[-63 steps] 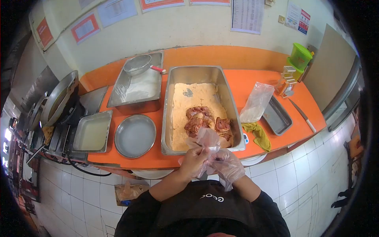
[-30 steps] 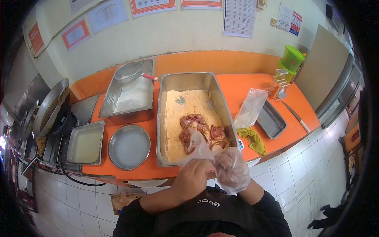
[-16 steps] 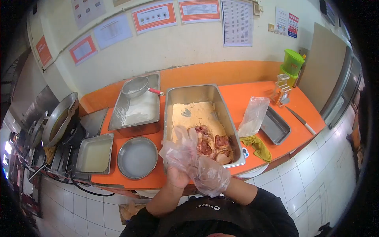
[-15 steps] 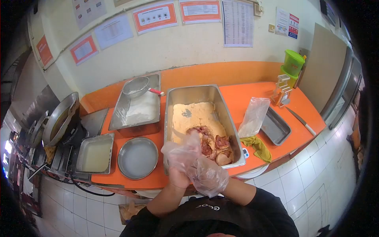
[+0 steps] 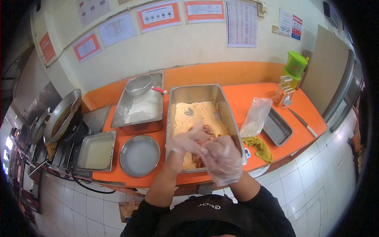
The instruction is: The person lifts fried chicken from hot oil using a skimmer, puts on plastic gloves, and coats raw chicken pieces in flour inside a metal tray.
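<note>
Clear plastic gloves cover both of my hands. My left hand (image 5: pixel 184 142) is over the near left part of a deep steel pan (image 5: pixel 171 114), its blurred fingers stretched toward the pan's middle. Close beside it, my right hand (image 5: pixel 224 155) is curled closed over the near right part, its fingertips by the left glove; whatever it grips is hidden. Beneath my hands, reddish raw meat pieces (image 5: pixel 206 130) lie on pale orange flour (image 5: pixel 205 108), largely covered by my hands.
Left of the pan are a round pan of cloudy liquid (image 5: pixel 139 155), a square tray of yellowish liquid (image 5: pixel 96 152), and a flour tray (image 5: pixel 142 106) with a sieve (image 5: pixel 139 85). To the right are a plastic bag (image 5: pixel 256 118), green cloth (image 5: pixel 258 148), grey tray (image 5: pixel 277 128) and knife (image 5: pixel 302 121).
My right hand has moved up and right, from near the left wrist to beside the left hand. The left hand has shifted slightly farther into the pan area, and the meat is more covered.
</note>
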The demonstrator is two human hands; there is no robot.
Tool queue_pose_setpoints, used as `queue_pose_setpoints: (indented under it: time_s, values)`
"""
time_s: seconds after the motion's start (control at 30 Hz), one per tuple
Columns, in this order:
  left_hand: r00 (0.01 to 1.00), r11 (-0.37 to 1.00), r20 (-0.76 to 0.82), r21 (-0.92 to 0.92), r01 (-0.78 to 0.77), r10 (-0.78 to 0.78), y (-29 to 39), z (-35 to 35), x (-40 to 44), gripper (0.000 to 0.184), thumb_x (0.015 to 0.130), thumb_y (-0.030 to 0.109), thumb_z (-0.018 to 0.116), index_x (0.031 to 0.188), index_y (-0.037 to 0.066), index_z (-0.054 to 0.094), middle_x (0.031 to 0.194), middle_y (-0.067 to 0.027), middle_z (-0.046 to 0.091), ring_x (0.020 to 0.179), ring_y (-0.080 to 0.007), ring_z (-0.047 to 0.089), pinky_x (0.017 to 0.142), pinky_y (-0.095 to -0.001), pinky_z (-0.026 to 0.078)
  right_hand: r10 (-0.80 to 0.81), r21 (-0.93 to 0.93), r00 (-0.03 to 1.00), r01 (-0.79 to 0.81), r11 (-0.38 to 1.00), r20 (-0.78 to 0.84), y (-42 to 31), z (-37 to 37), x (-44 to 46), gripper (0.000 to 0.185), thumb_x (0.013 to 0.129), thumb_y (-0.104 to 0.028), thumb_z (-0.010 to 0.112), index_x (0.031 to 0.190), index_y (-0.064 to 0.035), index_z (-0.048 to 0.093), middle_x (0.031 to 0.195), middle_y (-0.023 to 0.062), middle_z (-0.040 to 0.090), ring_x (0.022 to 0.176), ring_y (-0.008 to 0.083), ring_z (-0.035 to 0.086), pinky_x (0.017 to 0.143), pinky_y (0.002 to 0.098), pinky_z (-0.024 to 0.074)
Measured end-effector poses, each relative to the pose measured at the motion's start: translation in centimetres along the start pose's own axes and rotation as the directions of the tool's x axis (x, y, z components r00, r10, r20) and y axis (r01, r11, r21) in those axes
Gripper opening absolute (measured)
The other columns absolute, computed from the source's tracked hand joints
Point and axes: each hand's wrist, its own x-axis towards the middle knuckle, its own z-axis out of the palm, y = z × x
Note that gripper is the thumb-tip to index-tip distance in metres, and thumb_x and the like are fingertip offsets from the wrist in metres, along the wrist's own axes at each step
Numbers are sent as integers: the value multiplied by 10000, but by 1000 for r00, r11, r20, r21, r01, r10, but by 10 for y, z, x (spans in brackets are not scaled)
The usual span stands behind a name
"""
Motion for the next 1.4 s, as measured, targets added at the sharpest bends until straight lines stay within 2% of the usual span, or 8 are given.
queue_pose_setpoints:
  time_s: [0.5,0.73,0.83,0.93,0.97,1.17,1.3,1.4]
  values:
    - [979,822,184,-540,179,-92,-27,13,14,910,756,724,306,1412,157,31,1454,-154,46,1306,-377,126,1011,-560,212,289,-176,919,-248,953,269,63,131,-102,299,834,-212,487,1075,-39,515,1002,127,538,913,239,513,788,346,436]
    - [896,865,-378,-340,-368,233,19,-36,9,654,869,541,345,1227,-2,410,1214,-201,467,1144,-326,433,992,-468,310,-83,484,854,-209,849,514,67,121,-67,77,776,-74,523,772,-36,590,738,113,575,663,282,568,581,334,477]
    - [410,716,-675,256,-650,613,43,-65,-23,516,914,401,350,1102,-52,511,1168,-221,509,1167,-318,433,1013,-394,324,87,-235,635,152,960,768,64,77,13,173,791,-126,462,811,3,575,706,156,592,699,319,607,642,381,494]
    - [484,669,-486,345,-658,727,34,-40,-40,505,920,415,345,1044,-39,529,1082,-148,565,1050,-221,516,956,-337,385,207,-273,509,57,960,835,88,92,40,182,785,-142,478,831,7,572,750,173,610,742,314,621,686,403,494]
    - [651,734,-551,-97,-672,523,9,-72,-63,504,921,416,341,1031,-36,535,1065,-135,573,1032,-219,523,933,-331,400,223,-285,385,112,952,895,96,114,34,186,787,-140,486,843,2,592,793,158,617,778,297,614,702,377,488]
    - [711,471,-463,857,208,529,-54,-96,-63,561,837,206,523,1269,-71,299,1008,-155,592,844,-255,598,734,-352,486,125,-127,27,282,951,992,125,240,-23,190,773,-130,498,902,-20,584,856,143,614,819,261,599,729,361,480]
    - [584,52,-168,976,211,794,-59,-80,-63,554,815,162,536,1271,-55,309,937,-160,611,777,-272,607,677,-358,486,77,-35,-117,320,947,990,132,242,-14,211,764,-123,506,942,-35,578,898,133,611,847,238,589,746,350,475]
    - [622,188,-277,960,207,732,-44,-67,-59,400,813,172,533,1154,-24,458,860,-141,621,768,-278,601,678,-358,477,63,20,-234,335,942,970,146,221,32,235,757,-118,512,972,-47,574,930,126,610,867,220,581,760,342,471]
